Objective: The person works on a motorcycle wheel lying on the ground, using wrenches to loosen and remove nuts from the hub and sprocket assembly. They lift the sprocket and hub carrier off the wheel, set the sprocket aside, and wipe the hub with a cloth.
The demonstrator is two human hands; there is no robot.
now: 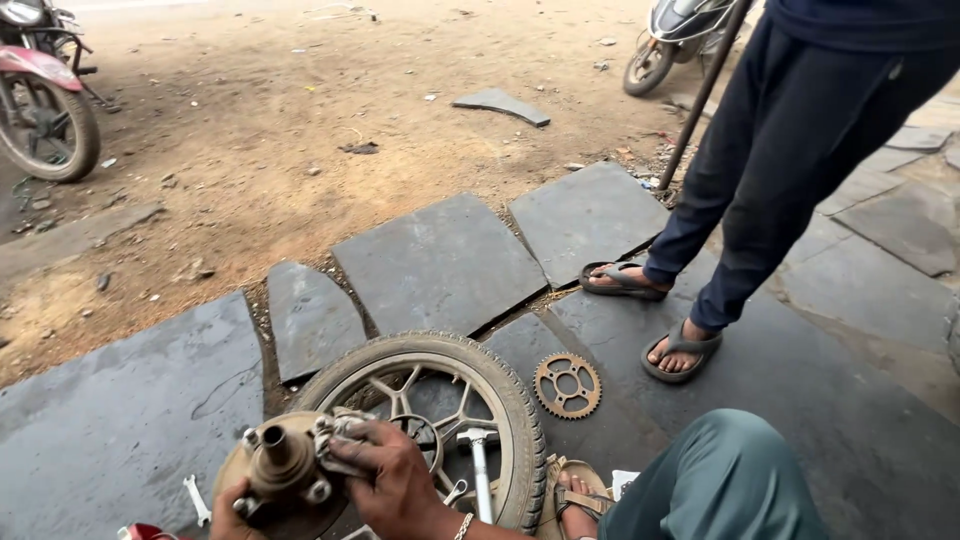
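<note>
My right hand [385,470] grips a grey rag pressed against the side of a dusty brown wheel hub [280,470] with studs and a centre tube. My left hand [232,505] holds the hub's lower left edge; only its fingers show. The hub sits over the near rim of a motorcycle wheel [500,385] lying flat on stone slabs. A rusty chain sprocket [567,386] lies on the slab just right of the tyre. A metal socket wrench [480,470] rests between the wheel's spokes.
A small spanner [196,498] lies left of the hub. Another person in dark trousers and sandals [680,350] stands to the right. My knee [720,480] and sandalled foot [575,495] are bottom right. Parked motorcycles stand at far left [45,100] and top [670,40].
</note>
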